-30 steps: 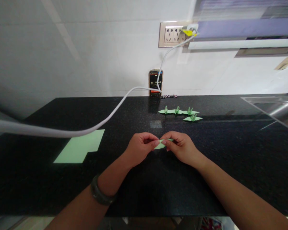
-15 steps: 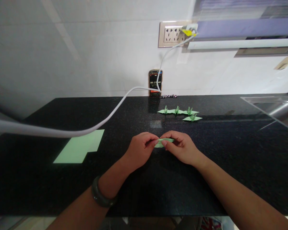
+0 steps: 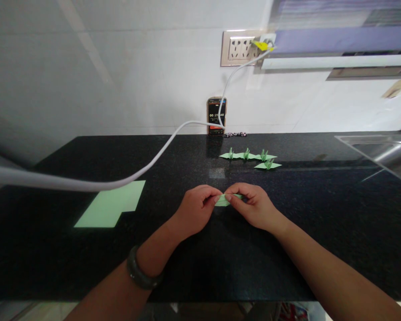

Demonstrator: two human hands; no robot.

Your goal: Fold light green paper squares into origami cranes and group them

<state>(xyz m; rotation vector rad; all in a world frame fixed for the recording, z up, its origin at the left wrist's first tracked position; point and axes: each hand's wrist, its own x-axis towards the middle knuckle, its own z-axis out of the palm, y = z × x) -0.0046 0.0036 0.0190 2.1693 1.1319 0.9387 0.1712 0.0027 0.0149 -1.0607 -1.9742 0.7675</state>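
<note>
Pinching paper [image 3: 222, 202] with left hand [image 3: 197, 208] and right hand [image 3: 250, 204]; longest from side to side, between both, touching each

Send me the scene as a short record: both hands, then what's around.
Left hand: pinching folded green paper
Right hand: pinching the same paper
Paper cranes: four; three in a row, one nearer, at right
Flat green paper: left of the hands, on the dark counter
Phone: upright by the wall
White cable: passes before the phone

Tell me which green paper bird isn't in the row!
The front bird, nearer the right hand; the other three birds line up farther back.
</note>
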